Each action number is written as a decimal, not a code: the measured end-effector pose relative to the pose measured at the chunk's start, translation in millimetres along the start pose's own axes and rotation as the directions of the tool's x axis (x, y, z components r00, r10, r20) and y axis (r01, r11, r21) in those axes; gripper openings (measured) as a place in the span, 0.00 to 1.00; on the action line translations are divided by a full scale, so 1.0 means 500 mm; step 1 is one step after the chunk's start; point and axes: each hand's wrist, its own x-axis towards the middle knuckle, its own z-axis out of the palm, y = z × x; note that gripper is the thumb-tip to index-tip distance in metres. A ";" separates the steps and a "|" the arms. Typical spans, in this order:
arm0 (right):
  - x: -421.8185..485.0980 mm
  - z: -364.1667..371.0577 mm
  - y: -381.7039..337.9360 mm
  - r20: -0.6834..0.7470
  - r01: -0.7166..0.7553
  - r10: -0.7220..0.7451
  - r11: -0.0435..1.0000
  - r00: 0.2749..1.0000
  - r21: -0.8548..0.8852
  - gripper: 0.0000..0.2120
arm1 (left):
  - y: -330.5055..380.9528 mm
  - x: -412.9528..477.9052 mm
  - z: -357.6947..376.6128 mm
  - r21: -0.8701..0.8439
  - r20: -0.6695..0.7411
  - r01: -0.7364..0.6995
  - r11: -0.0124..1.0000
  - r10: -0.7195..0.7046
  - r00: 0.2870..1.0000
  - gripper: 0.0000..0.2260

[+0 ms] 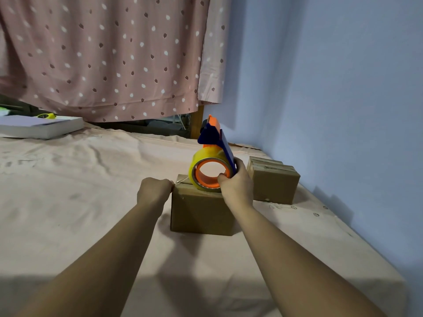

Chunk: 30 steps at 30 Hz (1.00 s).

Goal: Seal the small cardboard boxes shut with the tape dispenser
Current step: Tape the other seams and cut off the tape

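A bed under a pink sheet (91,202) meets a blue wall (332,88) and a dotted curtain (109,53). Right hand (237,186) fingers curl round the tape dispenser (214,161) atop the near cardboard box (201,213). Left hand (155,188) fingers curl at that box's left top edge, their hold hidden. A second cardboard box (273,181) sits just beyond.
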 end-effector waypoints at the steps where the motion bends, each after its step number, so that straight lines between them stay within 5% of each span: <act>1: 0.000 -0.001 0.000 -0.001 0.000 0.000 1.000 1.000 -0.003 0.26 | 0.000 -0.002 0.000 0.005 -0.003 -0.006 1.000 0.006 1.000 0.12; 13: 0.001 0.002 -0.002 -0.004 -0.015 0.015 1.000 1.000 -0.026 0.25 | 0.007 -0.012 0.006 -0.085 0.013 0.063 0.994 -0.062 0.998 0.09; 20: 0.002 0.001 -0.002 0.004 -0.009 0.009 0.999 1.000 -0.033 0.25 | -0.015 -0.036 0.021 -0.320 0.126 0.301 0.898 -0.275 0.953 0.06; 24: 0.002 0.001 -0.001 0.007 -0.009 0.009 0.999 1.000 -0.031 0.25 | -0.022 -0.056 0.017 -0.189 -0.200 -0.102 0.977 0.063 0.978 0.09; 27: 0.002 0.001 -0.003 0.002 -0.015 0.015 0.999 1.000 -0.032 0.25 | -0.009 -0.101 0.019 -0.096 -0.159 -0.317 0.944 0.299 0.941 0.15; 30: 0.003 0.002 -0.002 0.002 -0.017 0.017 1.000 1.000 -0.024 0.25 | -0.016 -0.126 0.024 0.051 -0.088 -0.386 0.921 0.389 0.917 0.17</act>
